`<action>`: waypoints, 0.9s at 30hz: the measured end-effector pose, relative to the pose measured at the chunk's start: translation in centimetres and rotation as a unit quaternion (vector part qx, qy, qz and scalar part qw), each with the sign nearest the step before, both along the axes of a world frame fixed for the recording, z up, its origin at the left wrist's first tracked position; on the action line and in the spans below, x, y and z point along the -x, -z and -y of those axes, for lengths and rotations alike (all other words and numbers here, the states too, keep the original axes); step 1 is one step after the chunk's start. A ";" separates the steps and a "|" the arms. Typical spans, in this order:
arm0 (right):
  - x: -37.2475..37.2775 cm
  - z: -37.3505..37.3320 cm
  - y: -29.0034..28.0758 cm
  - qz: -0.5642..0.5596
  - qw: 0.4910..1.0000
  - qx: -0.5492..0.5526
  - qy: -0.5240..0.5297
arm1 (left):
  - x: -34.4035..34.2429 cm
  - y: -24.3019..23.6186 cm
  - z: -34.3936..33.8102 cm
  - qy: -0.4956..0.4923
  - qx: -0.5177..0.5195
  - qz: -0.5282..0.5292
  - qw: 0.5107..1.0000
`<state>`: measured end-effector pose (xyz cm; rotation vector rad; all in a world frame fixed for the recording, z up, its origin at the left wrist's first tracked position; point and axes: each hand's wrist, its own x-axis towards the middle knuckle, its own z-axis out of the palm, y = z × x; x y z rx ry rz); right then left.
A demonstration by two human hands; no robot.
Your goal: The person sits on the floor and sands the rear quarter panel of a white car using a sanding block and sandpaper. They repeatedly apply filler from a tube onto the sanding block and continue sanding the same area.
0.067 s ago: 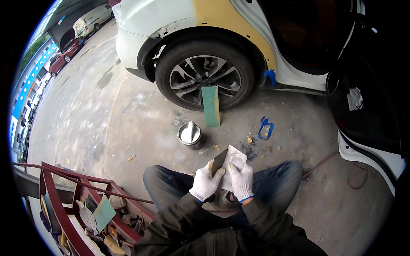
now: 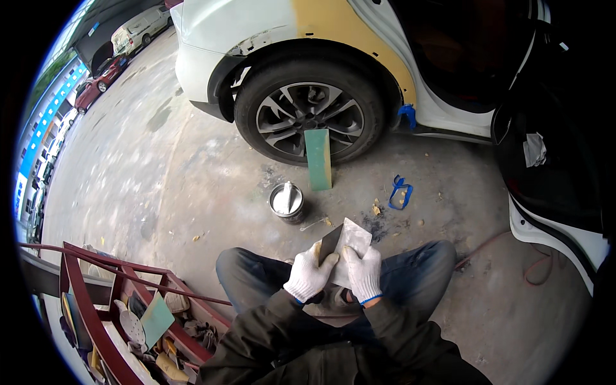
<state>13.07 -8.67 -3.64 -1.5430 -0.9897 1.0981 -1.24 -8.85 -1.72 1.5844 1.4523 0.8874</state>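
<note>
Both my hands wear white knitted gloves and meet in front of my lap. My left hand (image 2: 305, 277) is closed on a thin dark flat plate (image 2: 331, 240), thumb pressed against it. Closed beside it, my right hand (image 2: 363, 273) grips a pale grey flat plate (image 2: 354, 233) with whitish smears. The two plates meet edge to edge or overlap; whether they are one folded piece I cannot tell. Just beyond my hands stands an open round tin (image 2: 289, 216) with a white tube (image 2: 286, 192) lying in it. A green strip (image 2: 317, 160) leans against the wheel (image 2: 310, 115).
Ahead is a white car (image 2: 205, 29) with a tan patch (image 2: 333, 19) and an open door (image 2: 552, 237). Blue looped tape (image 2: 401, 194) and crumbs lie on the concrete. At my left is a dark red rack (image 2: 122, 327) of tools and sheets. A hose (image 2: 487, 244) runs at right.
The view has shifted very slightly. My hands and the plates keep the same pose.
</note>
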 end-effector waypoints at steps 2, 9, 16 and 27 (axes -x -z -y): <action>0.0 0.1 0.2 0.004 1.000 -0.026 -0.011 | 0.6 -0.2 -0.1 0.030 -0.003 -0.017 0.999; -1.2 -1.4 -1.5 0.056 0.986 -0.057 -0.149 | 2.4 0.2 0.1 0.101 0.142 0.064 0.983; -0.9 -1.6 -0.2 0.016 0.995 -0.086 -0.057 | -0.1 2.4 -0.9 -0.124 0.055 0.206 0.969; 0.8 -0.3 -1.1 0.075 0.994 -0.050 -0.061 | -0.5 0.4 0.4 -0.106 0.021 0.027 0.994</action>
